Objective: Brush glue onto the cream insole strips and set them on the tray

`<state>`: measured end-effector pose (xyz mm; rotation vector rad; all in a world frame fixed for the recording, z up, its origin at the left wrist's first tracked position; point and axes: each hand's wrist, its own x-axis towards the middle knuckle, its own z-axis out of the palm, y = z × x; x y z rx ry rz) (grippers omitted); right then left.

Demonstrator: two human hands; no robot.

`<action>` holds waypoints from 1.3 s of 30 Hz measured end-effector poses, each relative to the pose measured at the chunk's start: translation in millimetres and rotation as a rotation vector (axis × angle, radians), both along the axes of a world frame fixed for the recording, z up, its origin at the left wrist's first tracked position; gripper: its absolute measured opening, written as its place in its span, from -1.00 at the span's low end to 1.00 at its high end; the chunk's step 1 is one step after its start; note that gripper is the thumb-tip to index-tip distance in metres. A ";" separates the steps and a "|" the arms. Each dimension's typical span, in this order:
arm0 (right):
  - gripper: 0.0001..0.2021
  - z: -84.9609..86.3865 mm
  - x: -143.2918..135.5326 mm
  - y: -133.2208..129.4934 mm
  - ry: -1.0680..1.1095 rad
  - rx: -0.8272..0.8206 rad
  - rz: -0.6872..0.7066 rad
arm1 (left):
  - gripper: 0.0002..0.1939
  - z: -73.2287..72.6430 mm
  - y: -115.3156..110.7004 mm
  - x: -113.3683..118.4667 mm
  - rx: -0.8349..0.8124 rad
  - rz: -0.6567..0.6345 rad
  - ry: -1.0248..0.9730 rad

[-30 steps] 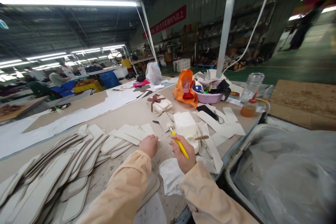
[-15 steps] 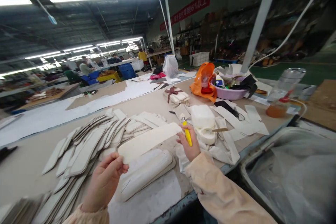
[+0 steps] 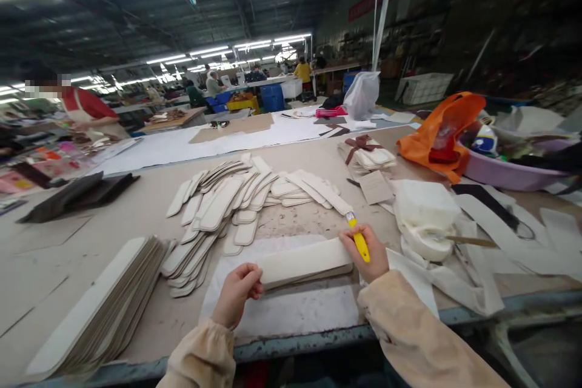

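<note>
My left hand (image 3: 237,292) is closed, pinching the left end of a long cream strip with rounded ends (image 3: 302,260). At the strip's other end, my right hand (image 3: 369,253) grips it and also holds a small brush with a yellow handle (image 3: 362,247). The brush's metal collar points up and away from me. Under the held strip lies another similar strip, mostly hidden, on a white paper sheet (image 3: 295,314). Beyond my hands, many like strips are fanned out in a loose heap (image 3: 222,203). To the left stands a neat stack of longer strips (image 3: 102,297).
A white plastic container (image 3: 427,209) with a brown stick across it stands right of my hands, among white scraps. Farther right are an orange bag (image 3: 443,133) and a lilac basin (image 3: 513,170). A ribbon-tied bundle (image 3: 367,154) lies behind. A person (image 3: 91,106) works at far left.
My view has swung left. The strip in my hands has come down over the piece on the white paper, whose glossy face showed before. Both hands keep their hold.
</note>
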<state>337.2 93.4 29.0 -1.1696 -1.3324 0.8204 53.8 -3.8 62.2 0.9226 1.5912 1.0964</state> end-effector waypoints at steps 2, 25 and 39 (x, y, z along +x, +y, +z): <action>-0.64 -0.2 0.4 -0.2 -0.052 -0.014 0.002 | -0.70 -8.7 -3.4 -1.4 0.011 -0.010 0.120; -0.53 26.6 11.2 -8.1 0.196 -0.254 0.244 | -0.74 -31.7 -4.3 -31.4 0.232 -0.376 1.106; -0.56 25.7 12.9 -11.2 0.213 -0.232 0.268 | -0.83 -30.4 16.3 -30.7 0.275 -0.414 1.270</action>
